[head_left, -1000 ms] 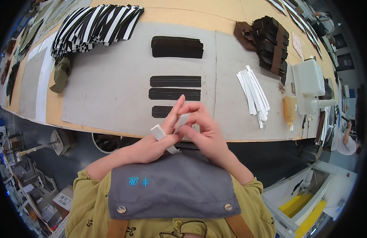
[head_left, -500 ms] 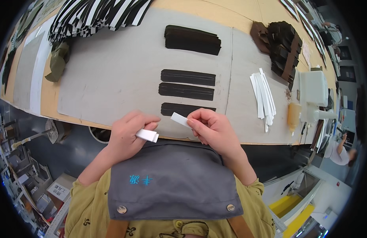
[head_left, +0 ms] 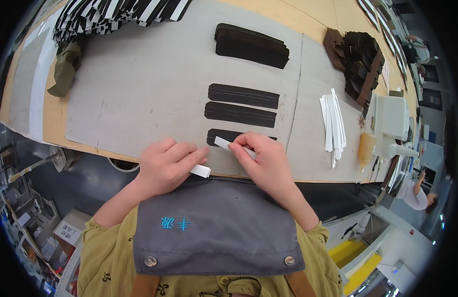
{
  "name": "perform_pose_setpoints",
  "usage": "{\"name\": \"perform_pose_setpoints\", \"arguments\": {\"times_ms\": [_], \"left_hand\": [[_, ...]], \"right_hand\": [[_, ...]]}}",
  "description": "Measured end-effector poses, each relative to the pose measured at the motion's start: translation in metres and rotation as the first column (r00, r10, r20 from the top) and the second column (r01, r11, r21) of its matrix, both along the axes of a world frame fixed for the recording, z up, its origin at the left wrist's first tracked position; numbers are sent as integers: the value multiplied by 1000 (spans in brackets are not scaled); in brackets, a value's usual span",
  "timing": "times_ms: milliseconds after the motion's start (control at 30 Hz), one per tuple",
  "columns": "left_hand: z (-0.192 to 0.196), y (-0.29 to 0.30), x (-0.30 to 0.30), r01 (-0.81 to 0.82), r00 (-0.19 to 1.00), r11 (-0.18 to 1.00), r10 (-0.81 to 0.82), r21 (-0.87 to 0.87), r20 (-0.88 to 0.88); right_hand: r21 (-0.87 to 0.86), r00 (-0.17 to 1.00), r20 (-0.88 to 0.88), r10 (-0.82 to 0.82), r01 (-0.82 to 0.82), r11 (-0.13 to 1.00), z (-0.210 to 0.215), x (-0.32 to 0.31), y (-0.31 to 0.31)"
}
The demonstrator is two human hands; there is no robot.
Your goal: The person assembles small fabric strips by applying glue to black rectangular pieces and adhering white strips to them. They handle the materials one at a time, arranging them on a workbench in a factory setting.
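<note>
My left hand point(head_left: 168, 163) is closed round a small bundle of white strips point(head_left: 201, 171), whose ends stick out past the fingers. Between thumb and fingers of my right hand point(head_left: 262, 156) is a single white strip point(head_left: 221, 142). It lies over the nearest black strip point(head_left: 230, 134), slanting across it; whether it touches cannot be told. Two more flat black strips, a middle one point(head_left: 240, 115) and a farther one point(head_left: 244, 96), lie parallel beyond it. Each bears a thin lengthwise line. Farther back rests a stack of black strips point(head_left: 251, 46).
Loose white strips point(head_left: 333, 126) lie at the right, near a bottle of amber liquid point(head_left: 366, 150) and a white container point(head_left: 391, 116). Dark brown bundled pieces point(head_left: 362, 62) sit behind. Black and white strips point(head_left: 115, 15) fill the far left, beside an olive cloth piece point(head_left: 67, 69).
My right hand has brought its white strip over the nearest black strip. My left hand has moved slightly right with its bundle. The view has shifted a little.
</note>
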State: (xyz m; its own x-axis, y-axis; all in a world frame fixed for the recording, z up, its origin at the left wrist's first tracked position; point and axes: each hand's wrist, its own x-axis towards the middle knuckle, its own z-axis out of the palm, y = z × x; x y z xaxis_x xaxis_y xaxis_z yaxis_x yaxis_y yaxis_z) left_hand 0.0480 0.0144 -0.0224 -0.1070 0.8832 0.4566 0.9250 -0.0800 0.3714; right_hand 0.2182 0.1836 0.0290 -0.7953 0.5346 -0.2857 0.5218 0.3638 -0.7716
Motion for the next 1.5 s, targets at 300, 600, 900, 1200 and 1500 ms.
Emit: {"name": "perform_pose_setpoints", "arguments": {"times_ms": [300, 600, 900, 1200, 1500], "left_hand": [[-9, 2, -3, -10, 999, 1000, 10, 3, -33], [-10, 1, -3, -8, 999, 1000, 8, -8, -35], [-10, 3, -3, -15, 1000, 1000, 15, -1, -27], [-9, 3, -4, -20, 1000, 1000, 20, -17, -7], [-4, 5, -1, -28, 999, 992, 29, -119, 13]], "right_hand": [[161, 998, 15, 54, -56, 985, -16, -14, -2], [274, 997, -3, 77, -73, 959, -23, -16, -3], [276, 997, 2, 82, -79, 958, -25, -16, -2], [302, 997, -2, 82, -78, 950, -25, -16, -4], [271, 999, 40, 35, -45, 962, -20, -14, -5]]}}
